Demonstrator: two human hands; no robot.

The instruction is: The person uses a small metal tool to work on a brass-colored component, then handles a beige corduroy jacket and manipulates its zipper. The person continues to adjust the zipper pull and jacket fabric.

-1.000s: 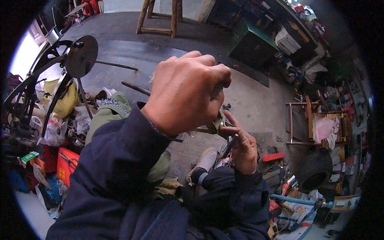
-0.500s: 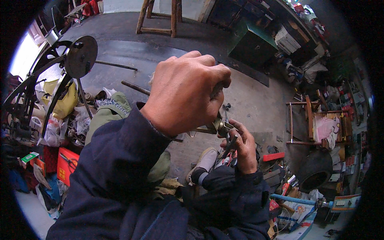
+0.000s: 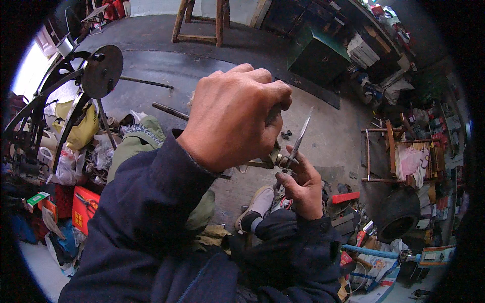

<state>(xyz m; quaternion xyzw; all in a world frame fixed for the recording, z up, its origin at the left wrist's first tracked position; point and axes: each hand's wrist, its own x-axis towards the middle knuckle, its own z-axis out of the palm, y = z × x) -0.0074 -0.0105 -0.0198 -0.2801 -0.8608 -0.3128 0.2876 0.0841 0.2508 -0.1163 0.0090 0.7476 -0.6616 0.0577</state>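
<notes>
My left hand (image 3: 232, 118) is raised in the middle, back of the hand up, fingers curled in a fist. From under it juts a brass-coloured metal fitting (image 3: 277, 157), which it seems to grip; most of that piece is hidden by the hand. Just right of and below it, my right hand (image 3: 305, 189) pinches a slender pointed metal tool (image 3: 303, 132) between thumb and fingers. Its tip points up and away to the right, and its lower part lies across or beside the fitting; whether they touch I cannot tell.
A black hand-cranked machine with a round disc (image 3: 102, 71) stands at left, above bags and clutter. A dark rod (image 3: 170, 111) shows left of my left hand. Beyond are a wooden stool (image 3: 197, 38) and a green box (image 3: 318, 56). At right are a wooden chair (image 3: 390, 151) and a tyre (image 3: 399, 214).
In my right hand the pointed tool has turned and risen, so its long tip now stands out up and to the right. My left hand has stayed in place.
</notes>
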